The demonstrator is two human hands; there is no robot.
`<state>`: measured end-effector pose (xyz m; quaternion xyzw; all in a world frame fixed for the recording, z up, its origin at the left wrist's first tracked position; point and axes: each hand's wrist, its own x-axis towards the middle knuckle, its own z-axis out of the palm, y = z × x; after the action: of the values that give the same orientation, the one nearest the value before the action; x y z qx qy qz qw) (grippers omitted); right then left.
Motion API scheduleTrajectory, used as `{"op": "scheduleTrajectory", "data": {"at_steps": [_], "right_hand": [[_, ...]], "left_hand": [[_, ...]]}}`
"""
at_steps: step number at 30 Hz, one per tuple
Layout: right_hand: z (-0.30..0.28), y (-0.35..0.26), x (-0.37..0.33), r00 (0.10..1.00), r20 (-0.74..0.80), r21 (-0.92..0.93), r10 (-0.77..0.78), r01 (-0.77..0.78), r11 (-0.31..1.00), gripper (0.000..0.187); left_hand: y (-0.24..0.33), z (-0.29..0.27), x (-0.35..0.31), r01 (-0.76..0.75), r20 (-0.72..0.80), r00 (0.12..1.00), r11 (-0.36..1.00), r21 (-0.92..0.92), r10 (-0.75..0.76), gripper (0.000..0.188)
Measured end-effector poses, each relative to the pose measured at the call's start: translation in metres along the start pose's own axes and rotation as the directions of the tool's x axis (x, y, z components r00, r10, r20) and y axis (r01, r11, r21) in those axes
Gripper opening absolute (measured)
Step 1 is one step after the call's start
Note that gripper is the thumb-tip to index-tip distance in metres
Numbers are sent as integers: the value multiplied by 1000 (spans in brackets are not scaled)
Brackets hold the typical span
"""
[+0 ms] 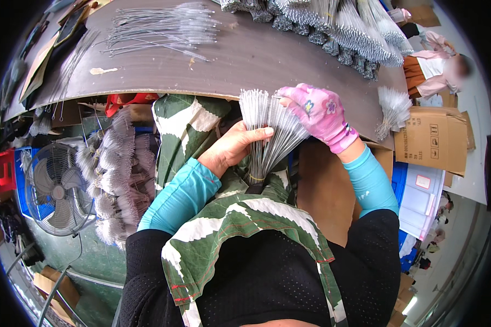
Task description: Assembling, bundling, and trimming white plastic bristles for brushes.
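Note:
My bare left hand [233,144] is wrapped round a bundle of thin wire brushes [273,139], thumb across the front. The brushes stand upright, white bristle ends up and fanned in two clumps, with a band round their wire stems low down, over my lap. In a pink flowered glove, my right hand [321,111] pinches at the bristle tips on the bundle's right side; its fingertips partly hide what they grip. Loose wire brushes [166,30] lie spread on the brown table [147,71] beyond my hands.
Stacked brush bundles [338,27] fill the table's far right; another bundle [393,109] lies at its right edge. A cardboard box [433,139] and white plastic bin [423,191] stand right. At left are a floor fan [59,188] and hanging brush bundles [114,163]. Another person [436,65] is far right.

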<state>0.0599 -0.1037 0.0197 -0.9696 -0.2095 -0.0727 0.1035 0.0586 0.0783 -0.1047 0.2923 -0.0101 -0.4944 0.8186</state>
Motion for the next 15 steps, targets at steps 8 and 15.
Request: {"op": "scheduleTrajectory", "data": {"at_steps": [8, 15], "right_hand": [[-23, 2, 4, 992, 79, 97, 94, -102, 990, 22], [3, -3, 38, 984, -83, 514, 155, -91, 853, 42]], "left_hand": [[2, 5, 10, -33, 47, 998, 998, 46, 31, 37], [-4, -9, -7, -99, -79, 991, 988, 115, 109, 41]]}}
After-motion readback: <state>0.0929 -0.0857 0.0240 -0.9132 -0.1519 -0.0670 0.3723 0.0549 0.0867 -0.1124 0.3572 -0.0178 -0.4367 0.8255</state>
